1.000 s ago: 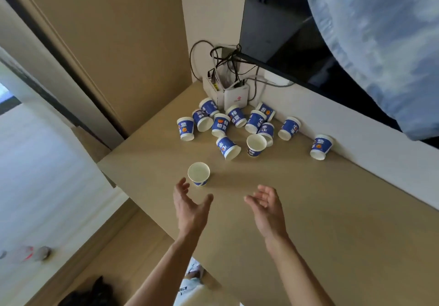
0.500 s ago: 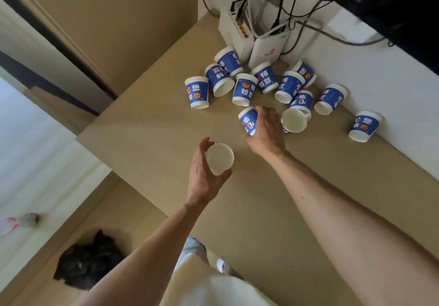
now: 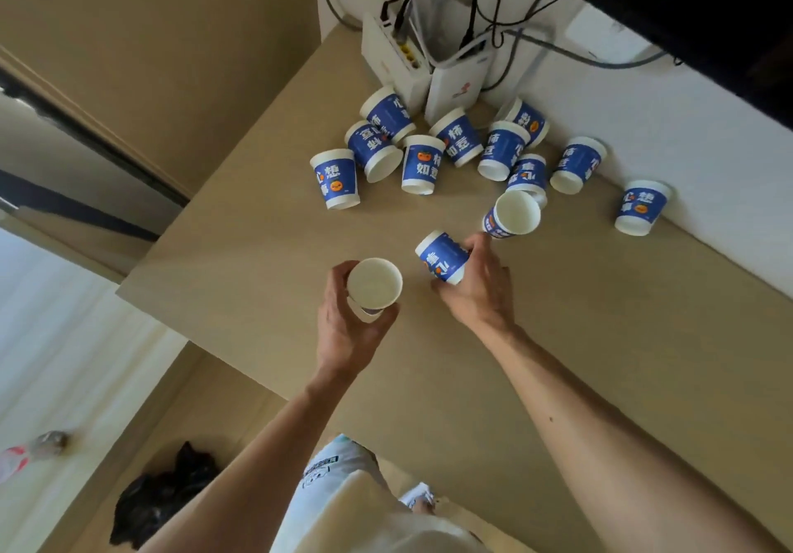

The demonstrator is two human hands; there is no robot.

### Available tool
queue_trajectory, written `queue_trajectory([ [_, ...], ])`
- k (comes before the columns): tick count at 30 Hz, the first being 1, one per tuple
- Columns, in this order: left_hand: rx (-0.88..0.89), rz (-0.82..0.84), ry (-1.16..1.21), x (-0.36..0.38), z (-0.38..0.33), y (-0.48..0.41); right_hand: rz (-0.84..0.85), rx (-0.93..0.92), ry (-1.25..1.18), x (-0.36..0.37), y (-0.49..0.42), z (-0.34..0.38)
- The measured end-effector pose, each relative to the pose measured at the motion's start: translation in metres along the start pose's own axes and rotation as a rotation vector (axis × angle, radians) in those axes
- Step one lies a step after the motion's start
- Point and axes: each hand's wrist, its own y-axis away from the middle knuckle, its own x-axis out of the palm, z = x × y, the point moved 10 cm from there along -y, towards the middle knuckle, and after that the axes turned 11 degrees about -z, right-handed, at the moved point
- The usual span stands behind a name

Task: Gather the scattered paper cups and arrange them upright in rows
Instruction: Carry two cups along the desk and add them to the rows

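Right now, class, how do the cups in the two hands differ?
The left cup, in the left hand, is upright; the right cup, in the right hand, is tipped sideways. The left cup shows its white inside; the right cup its blue printed wall. Both are held paper cups.

Left hand (image 3: 347, 325) and right hand (image 3: 476, 290): bare, slim-fingered; tendons stand out on the back of the right one.

Left forearm (image 3: 257, 445) and right forearm (image 3: 600, 436): bare from wrist to frame edge, lean, wrist bones marked. One small spot (image 3: 551, 418) on the right forearm, some way back from the grip.

Well behind both grips, between the forearms: pale cream top (image 3: 399, 527), plain, soft folds, cut by the bottom edge.

Just beside the left forearm: white garment (image 3: 326, 466) with a dark printed graphic and lettering, teal trim at its upper edge. Print too blurred to read; shirt or shorts, cannot tell.
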Motion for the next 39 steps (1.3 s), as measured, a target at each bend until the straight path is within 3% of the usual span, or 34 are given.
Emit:
queue_trajectory([
  [7,0.080,0.136,0.075,0.040,-0.043,0.014,-0.218,0.164,-0.247,-0.063,0.062,-0.080],
  [14,0.193,0.278,0.119,0.087,-0.095,0.084,-0.392,0.367,-0.465,-0.115,0.136,-0.177],
  [27,0.364,0.507,0.135,0.182,-0.168,0.346,-0.773,0.580,-0.786,-0.239,0.319,-0.378],
  [39,0.403,0.759,0.205,0.276,-0.213,0.562,-1.002,0.766,-0.788,-0.326,0.463,-0.537],
])
